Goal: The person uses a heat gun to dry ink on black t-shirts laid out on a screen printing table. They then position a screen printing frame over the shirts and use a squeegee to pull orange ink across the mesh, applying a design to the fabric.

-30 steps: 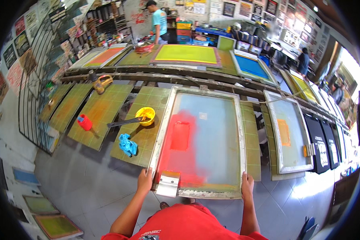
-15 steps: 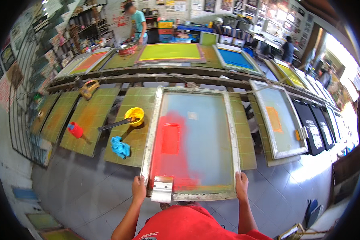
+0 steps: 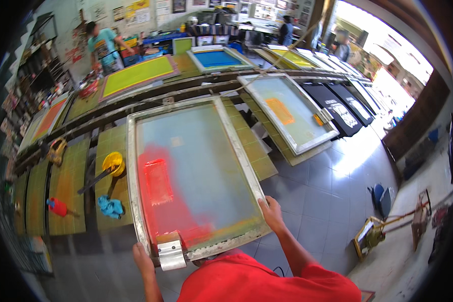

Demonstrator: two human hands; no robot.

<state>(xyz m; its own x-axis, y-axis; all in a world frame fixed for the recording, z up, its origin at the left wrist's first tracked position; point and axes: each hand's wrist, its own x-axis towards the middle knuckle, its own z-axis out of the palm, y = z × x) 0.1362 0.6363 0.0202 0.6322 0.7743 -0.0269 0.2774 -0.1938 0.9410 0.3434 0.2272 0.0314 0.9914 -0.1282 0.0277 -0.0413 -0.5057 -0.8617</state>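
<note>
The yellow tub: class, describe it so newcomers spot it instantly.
Start at the red-smeared printing screen between the left hand and right hand. Left of it, on a green board, sits the yellow tub, beyond a crumpled blue cloth. A dark stick leaning out sets it apart.

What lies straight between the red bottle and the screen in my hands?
In the head view, a crumpled blue cloth lies between the red bottle and the screen, on a green board; the yellow tub stands farther back.

Screen-printing workshop: inked screens [image 3: 201,161], printed black fabric [image 3: 332,100].
</note>
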